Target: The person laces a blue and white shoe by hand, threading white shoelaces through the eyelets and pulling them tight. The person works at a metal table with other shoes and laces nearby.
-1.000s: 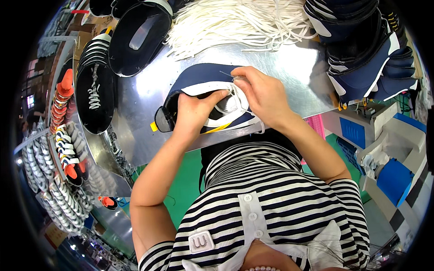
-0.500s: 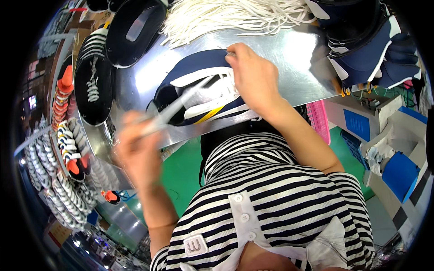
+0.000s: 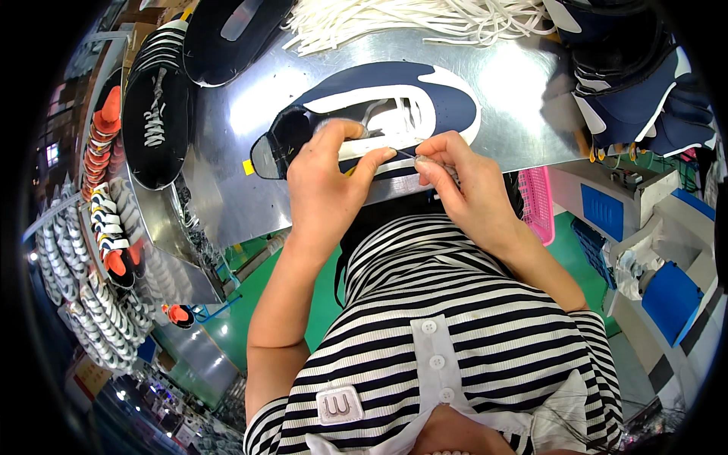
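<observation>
A navy shoe upper (image 3: 379,78) with white trim lies on its side on the metal table, its toe end to the right. White lace (image 3: 410,114) runs through part of its eyelet strip. My left hand (image 3: 327,182) is closed over the near edge of the upper, its thumb pressed along the eyelet strip. My right hand (image 3: 470,186) pinches a thin dark rod-like tool (image 3: 406,154), whose tip lies by my left thumb at the near eyelet row. The far end of the tool is hidden in my right fingers.
A pile of loose white laces (image 3: 425,19) lies at the table's far side. Black shoe uppers (image 3: 155,114) stand at the left, stacked navy uppers (image 3: 629,91) at the right. A pink basket (image 3: 537,205) is below the table's right edge, beside grey and blue boxes (image 3: 603,212).
My left hand has come right from a blurred pull on a white lace and now grips the upper. My right hand has moved down to the near eyelet row with the tool.
</observation>
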`<state>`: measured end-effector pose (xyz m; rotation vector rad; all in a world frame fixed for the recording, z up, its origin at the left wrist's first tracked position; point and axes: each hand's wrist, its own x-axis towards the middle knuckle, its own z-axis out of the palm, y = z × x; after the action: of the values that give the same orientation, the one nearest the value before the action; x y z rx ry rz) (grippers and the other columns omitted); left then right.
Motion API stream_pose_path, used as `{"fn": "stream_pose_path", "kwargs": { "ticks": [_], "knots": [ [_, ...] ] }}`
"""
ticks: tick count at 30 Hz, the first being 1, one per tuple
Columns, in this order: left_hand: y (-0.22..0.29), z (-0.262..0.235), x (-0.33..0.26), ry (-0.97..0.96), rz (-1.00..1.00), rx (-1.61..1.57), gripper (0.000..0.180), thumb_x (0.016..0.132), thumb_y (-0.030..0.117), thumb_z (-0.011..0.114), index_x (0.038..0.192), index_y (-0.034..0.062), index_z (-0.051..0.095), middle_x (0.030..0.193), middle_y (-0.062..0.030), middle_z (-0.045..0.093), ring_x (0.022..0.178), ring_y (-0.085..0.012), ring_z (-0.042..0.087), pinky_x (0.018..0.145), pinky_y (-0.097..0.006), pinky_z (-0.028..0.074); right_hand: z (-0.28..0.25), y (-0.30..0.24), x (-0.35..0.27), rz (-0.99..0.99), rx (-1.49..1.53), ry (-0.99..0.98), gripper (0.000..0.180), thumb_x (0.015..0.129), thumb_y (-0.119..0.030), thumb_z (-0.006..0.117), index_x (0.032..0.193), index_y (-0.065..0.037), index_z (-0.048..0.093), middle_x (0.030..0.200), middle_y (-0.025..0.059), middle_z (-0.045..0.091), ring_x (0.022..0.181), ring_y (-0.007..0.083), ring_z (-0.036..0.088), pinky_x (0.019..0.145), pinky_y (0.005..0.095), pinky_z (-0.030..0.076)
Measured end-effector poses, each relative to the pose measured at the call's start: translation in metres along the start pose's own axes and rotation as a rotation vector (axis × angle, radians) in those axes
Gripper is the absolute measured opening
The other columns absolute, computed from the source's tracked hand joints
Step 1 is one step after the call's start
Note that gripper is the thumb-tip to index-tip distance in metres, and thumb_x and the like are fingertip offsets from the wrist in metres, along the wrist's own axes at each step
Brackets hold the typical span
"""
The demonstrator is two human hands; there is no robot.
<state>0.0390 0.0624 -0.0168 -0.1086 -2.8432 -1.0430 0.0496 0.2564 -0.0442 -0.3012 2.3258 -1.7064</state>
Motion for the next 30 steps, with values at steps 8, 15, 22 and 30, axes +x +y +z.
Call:
{"fn": "stream_pose_path", "kwargs": {
  "ticks": [8, 15, 22, 30],
  "knots": [
    [-0.008, 0.003, -0.001, -0.007, 0.241, 0.011, 0.023, 0.075, 0.011, 0.083, 0.09, 0.0024, 0.068, 0.077, -0.0097, 0.067, 0.062, -0.0231, 0.061, 0.057, -0.032, 0.047, 0.0, -0.006, 0.016, 0.036, -0.052, -0.038, 0.015, 0.094, -0.012, 0.061, 0.099, -0.001, 0.053, 0.075, 0.016, 0.066, 0.068, 0.0356, 0.066, 0.06, 0.0426, 0.05],
    [-0.022, 0.008, -0.013, 0.054, 0.404, 0.016, 0.041, 0.076, 0.01, 0.084, 0.107, 0.0004, 0.059, 0.078, -0.0107, 0.063, 0.06, -0.0257, 0.057, 0.053, -0.034, 0.044, 0.002, -0.012, 0.032, 0.062, -0.197, -0.138, 0.024, 0.094, -0.025, 0.062, 0.103, -0.005, 0.051, 0.073, 0.0152, 0.065, 0.069, 0.0376, 0.066, 0.064, 0.0474, 0.05],
    [-0.025, 0.01, -0.018, 0.119, 0.574, -0.003, 0.037, 0.078, 0.006, 0.081, 0.102, 0.0046, 0.052, 0.074, -0.006, 0.059, 0.058, -0.0231, 0.054, 0.055, -0.033, 0.039, -0.009, -0.039, 0.05, -0.359, -0.297, -0.191, 0.02, 0.085, -0.01, 0.065, 0.104, -0.008, 0.065, 0.088, 0.0104, 0.07, 0.075, 0.0342, 0.067, 0.066, 0.0416, 0.052],
    [-0.027, 0.009, -0.026, 0.092, 0.58, -0.056, 0.038, 0.079, 0.006, 0.08, 0.104, 0.005, 0.051, 0.075, -0.0065, 0.058, 0.06, -0.0242, 0.055, 0.057, -0.035, 0.04, -0.014, -0.034, 0.048, -0.321, -0.242, -0.181, 0.021, 0.087, -0.01, 0.069, 0.107, -0.003, 0.068, 0.088, 0.0124, 0.071, 0.07, 0.0219, 0.067, 0.062, 0.0314, 0.05]
  ]
}}
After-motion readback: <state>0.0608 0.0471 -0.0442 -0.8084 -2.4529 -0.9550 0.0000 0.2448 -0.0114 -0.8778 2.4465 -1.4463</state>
